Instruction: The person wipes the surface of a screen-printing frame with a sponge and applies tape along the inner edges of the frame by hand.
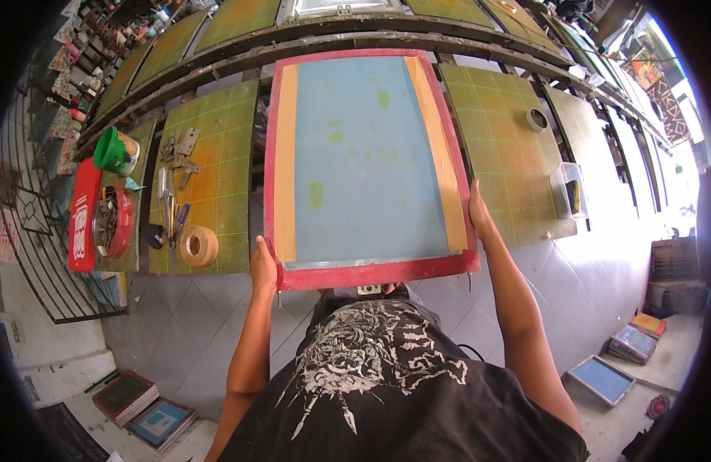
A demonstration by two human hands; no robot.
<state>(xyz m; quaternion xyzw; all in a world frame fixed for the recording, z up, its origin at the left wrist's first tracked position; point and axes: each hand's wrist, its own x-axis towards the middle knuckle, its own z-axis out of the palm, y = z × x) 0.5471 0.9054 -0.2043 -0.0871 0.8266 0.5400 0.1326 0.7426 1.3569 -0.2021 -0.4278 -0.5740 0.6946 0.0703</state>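
Note:
A silk-screen printing frame (375, 274) with red edges is held out in front of me over the work table. Its pale blue mesh (363, 208) carries faint greenish marks, and strips of brown tape (286, 169) run down both sides. My left hand (263, 267) grips the near left corner, thumb up along the outer edge. On the opposite side, my right hand (479, 209) holds the right edge a bit above the near corner. The fingers of both hands are partly hidden by the frame.
On the left board (217, 123) lie metal hinge pieces (187, 142), tools and a tape roll (208, 246). Farther left stand a green bucket (109, 150) and a red round tin (125, 223). A clear plastic box (560, 189) sits right. Other screens (602, 379) rest low at both sides.

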